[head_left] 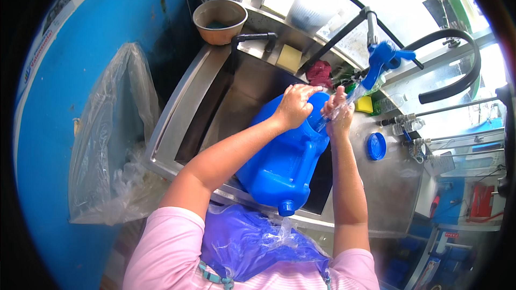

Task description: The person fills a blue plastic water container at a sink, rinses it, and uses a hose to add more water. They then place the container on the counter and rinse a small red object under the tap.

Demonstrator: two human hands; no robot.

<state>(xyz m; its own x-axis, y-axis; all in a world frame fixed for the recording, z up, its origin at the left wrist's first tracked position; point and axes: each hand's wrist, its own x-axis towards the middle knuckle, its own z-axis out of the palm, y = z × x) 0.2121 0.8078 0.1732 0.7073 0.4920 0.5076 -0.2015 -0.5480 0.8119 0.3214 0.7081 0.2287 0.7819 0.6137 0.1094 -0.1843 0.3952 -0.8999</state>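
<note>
A large blue plastic water jug (278,169) lies tilted over the stainless steel sink (238,104), its wide mouth towards the blue tap (381,62). Water runs from the tap over my right hand (338,112) and into the mouth. My right hand is at the mouth's right edge, fingers partly curled; whether it grips the rim is hidden by the water. My left hand (296,106) rests on the jug's rim at the upper left, fingers bent over it. A small blue cap (286,208) closes the spout at the jug's lower end.
A round blue lid (376,146) lies on the steel counter (383,185) at the right. Behind the sink are a pale yellow sponge (289,59), a dark red cloth (319,73) and a yellow sponge (364,104). A metal pot (219,28) stands at the back left; a clear plastic bag (109,149) hangs left.
</note>
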